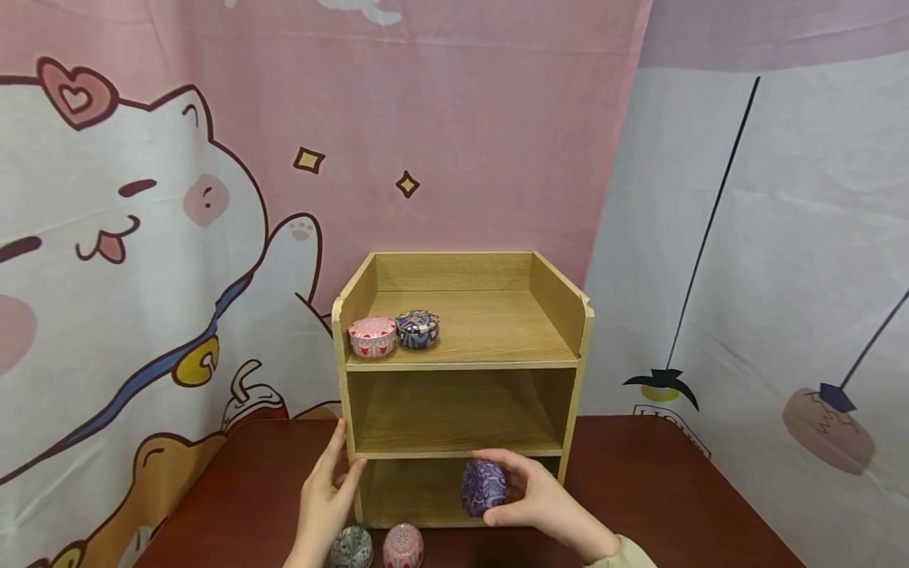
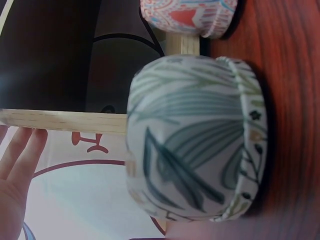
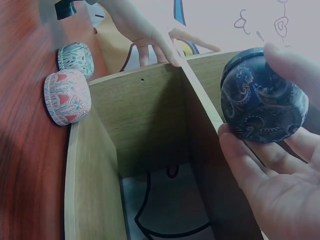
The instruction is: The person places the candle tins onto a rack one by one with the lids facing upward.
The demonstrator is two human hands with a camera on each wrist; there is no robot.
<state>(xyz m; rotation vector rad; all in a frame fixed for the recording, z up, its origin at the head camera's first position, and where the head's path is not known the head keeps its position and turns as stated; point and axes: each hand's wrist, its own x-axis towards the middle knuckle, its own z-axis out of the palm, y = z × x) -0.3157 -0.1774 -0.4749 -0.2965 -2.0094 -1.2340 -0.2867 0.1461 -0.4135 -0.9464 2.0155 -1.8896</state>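
My right hand [image 1: 529, 497] holds a round purple patterned tin [image 1: 484, 487] between thumb and fingers, in front of the lower part of a wooden shelf unit [image 1: 461, 365]. In the right wrist view the same tin [image 3: 264, 95] looks dark blue and is tipped on its side. My left hand [image 1: 323, 493] rests against the shelf's left side, fingers extended and thumb near the front edge. Below it on the table stand a green-and-white leaf-patterned tin [image 2: 195, 140] and a pink-and-red tin [image 1: 403, 546]. On the top shelf sit a pink tin [image 1: 372, 338] and a navy patterned tin [image 1: 417, 329], side by side.
The shelf stands on a dark red-brown table [image 1: 639, 481]. Raised side walls [image 1: 561, 308] flank its top level, with two compartments beneath. A cartoon-printed cloth [image 1: 483, 142] hangs behind.
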